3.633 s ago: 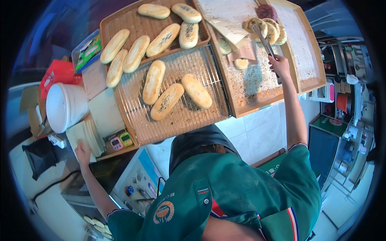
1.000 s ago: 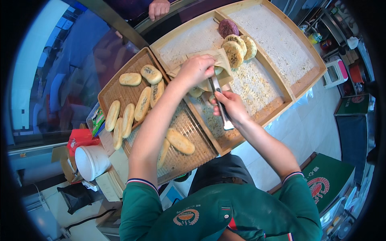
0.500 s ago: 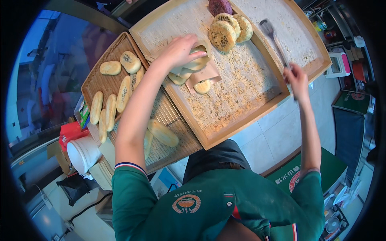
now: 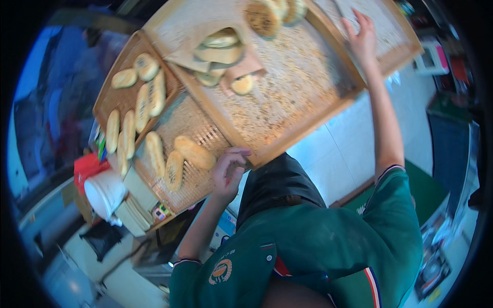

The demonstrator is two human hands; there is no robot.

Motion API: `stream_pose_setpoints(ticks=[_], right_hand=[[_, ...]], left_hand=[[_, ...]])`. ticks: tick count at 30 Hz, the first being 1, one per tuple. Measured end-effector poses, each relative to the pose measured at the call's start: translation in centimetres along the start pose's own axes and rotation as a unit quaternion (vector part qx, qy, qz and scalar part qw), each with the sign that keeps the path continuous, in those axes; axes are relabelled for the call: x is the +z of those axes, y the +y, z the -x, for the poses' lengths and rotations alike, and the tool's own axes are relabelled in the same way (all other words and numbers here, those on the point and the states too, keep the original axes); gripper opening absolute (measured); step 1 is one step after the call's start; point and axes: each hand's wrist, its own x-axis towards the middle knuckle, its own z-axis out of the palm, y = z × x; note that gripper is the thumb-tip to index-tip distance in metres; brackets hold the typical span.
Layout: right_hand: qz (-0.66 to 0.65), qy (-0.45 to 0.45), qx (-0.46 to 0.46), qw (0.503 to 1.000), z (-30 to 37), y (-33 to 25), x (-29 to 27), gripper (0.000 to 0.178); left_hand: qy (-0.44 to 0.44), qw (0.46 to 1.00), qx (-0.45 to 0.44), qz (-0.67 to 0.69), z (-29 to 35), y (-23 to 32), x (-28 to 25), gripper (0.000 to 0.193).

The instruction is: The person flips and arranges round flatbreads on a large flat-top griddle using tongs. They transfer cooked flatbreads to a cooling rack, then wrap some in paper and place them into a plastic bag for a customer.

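Observation:
My left hand [image 4: 229,172] is at the near left corner of the large wooden tray [image 4: 313,124], its fingers loosely bent and the thumb apart; it holds nothing I can see. My right hand [image 4: 363,43] is stretched out over the side rim shared with the second tray, fingers spread. Just beyond its fingertips, a thin grey handle-like piece [image 4: 337,7] shows at the picture's upper edge. In the large tray, brown paper bags [image 4: 222,55] with flat breads inside lie at the left. A small round bread [image 4: 242,84] pokes out of one bag.
Round seeded breads [image 4: 263,19] sit at the far side of the crumb-strewn tray. To the left, a wicker tray [image 4: 102,91] bears long and round breads, and several long rolls [image 4: 194,152] lie on a woven rack [image 4: 205,191]. A white bucket [image 4: 104,195] stands at the lower left.
My left hand has left the bagged breads and come back to the tray's near corner. My right hand has let go of the fork-like utensil and moved farther out. The view has shifted.

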Motion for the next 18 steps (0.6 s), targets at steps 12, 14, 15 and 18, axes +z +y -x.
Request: stream_pose_setpoints(ticks=[12, 14, 15, 18], right_hand=[[-0.056, -0.267, 0.175, 0.946, 33.4, -5.5, -12.8, 0.037], [-0.249, -0.209, 0.513, 0.794, 35.2, -2.6, -12.6, 0.031], [-0.379, -0.164, 0.531, 0.740, 35.6, -0.9, -12.1, 0.024], [-0.233, -0.225, 0.504, 0.801, 33.2, 8.1, -9.9, 0.017]], left_hand=[[-0.175, 0.935, -0.212, 0.227, 1.1, -1.2, 14.7, 0.079], [-0.198, 0.978, -0.069, -0.015, 1.9, -3.2, 15.6, 0.052], [-0.201, 0.966, -0.011, -0.161, 2.4, -4.2, 16.2, 0.046], [-0.218, 0.941, -0.033, -0.257, 3.5, -7.0, 17.4, 0.027]])
